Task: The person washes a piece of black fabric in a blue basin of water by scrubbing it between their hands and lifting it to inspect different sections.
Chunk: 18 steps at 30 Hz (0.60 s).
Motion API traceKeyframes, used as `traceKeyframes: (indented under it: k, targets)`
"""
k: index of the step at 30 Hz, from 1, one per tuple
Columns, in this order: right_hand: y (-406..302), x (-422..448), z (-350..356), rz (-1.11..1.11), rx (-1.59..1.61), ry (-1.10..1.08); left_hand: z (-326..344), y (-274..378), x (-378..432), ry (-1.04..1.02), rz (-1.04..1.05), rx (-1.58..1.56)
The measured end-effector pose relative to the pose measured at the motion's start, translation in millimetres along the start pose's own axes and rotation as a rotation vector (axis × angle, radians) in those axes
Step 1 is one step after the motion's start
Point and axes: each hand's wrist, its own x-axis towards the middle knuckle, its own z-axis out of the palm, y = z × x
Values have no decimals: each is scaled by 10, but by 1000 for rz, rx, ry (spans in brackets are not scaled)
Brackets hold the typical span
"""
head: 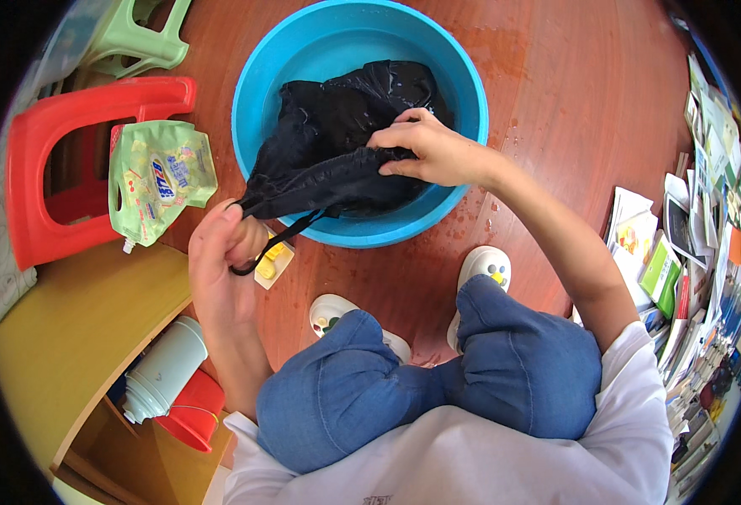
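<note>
A wet black garment lies bunched in a round blue plastic basin on the floor. My left hand pinches one end of its gathered edge beyond the basin's near left rim, and a black drawstring loops down beside the fingers. Above the basin's right part, my right hand grips the same edge between thumb and fingers. The edge is stretched between both hands. Some water shows in the basin around the cloth.
A red plastic stool with a green detergent pouch stands left, near a green stool. Yellow soap pieces sit in a small tray below my left hand. Piled books and papers line the right. Water drops spot the wooden floor.
</note>
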Motion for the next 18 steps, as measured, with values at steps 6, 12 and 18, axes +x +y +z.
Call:
traceKeyframes:
  k: [6,12,18]
  targets:
    - [443,-123,-108,157,-49,25,-143,228,-60,40,142,-61]
    - [-1,4,-226,175,-199,0,-239,311,-109,-3,186,-104]
    - [326,-53,-202,130,-412,-26,-107,439,-229,59,303,-102]
